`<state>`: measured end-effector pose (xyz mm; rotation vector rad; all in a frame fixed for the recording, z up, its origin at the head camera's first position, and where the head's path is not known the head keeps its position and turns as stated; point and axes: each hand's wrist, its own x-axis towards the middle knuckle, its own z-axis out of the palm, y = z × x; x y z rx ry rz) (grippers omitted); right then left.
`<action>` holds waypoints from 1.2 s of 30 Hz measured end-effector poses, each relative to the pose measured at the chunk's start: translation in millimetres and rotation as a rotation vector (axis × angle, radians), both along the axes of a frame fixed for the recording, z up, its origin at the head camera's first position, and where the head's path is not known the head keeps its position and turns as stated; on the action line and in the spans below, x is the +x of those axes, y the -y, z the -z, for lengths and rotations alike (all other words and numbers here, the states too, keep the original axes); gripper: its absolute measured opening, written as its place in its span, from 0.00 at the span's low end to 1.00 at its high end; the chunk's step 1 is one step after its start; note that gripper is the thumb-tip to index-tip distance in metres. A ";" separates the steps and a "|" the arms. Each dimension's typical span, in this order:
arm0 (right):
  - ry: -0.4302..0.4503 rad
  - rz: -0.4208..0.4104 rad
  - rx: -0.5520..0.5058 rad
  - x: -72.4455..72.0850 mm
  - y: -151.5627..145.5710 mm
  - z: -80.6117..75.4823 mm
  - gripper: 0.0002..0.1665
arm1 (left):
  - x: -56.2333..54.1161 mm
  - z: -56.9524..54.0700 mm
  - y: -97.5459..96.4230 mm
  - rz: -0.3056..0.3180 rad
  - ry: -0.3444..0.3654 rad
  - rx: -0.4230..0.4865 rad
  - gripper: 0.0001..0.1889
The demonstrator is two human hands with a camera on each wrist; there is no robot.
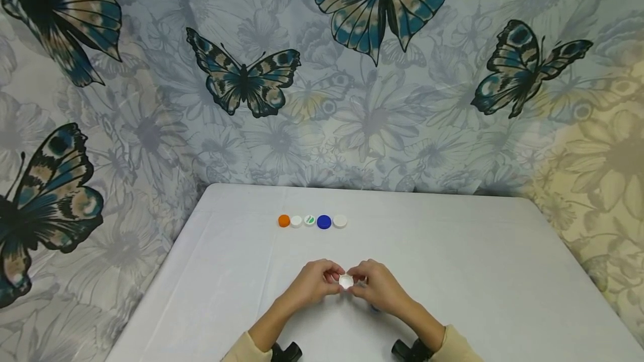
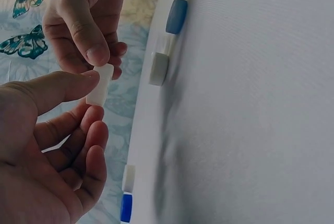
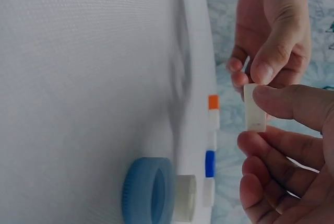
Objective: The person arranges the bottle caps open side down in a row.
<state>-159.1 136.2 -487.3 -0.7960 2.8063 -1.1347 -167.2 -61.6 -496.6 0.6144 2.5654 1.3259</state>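
White cap at lower centre of the head view, raised above the table, pinched by both left hand and right hand, one each side; farther up, row of five caps.

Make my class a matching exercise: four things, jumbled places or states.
1. Round orange cap
2. Round dark-blue cap
3. Ribbed light-blue plastic cap
4. Bare left hand

A. Pinching a white plastic cap
B. Left end of head view's five-cap row
C. On the white table, outside that row
D. Second from that row's right end

Pairs: 1B; 2D; 3C; 4A
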 end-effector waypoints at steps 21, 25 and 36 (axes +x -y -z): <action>-0.087 0.047 -0.098 -32.0 -11.1 -37.1 0.14 | -25.5 -33.2 -8.6 -0.076 -0.158 0.076 0.15; -0.104 0.082 -0.143 -37.4 -8.9 -44.7 0.15 | -29.8 -36.8 -9.3 -0.108 -0.208 0.142 0.15; -0.263 0.111 -0.288 -34.4 -7.6 -35.2 0.13 | -29.6 -33.3 -11.4 -0.146 -0.248 0.243 0.15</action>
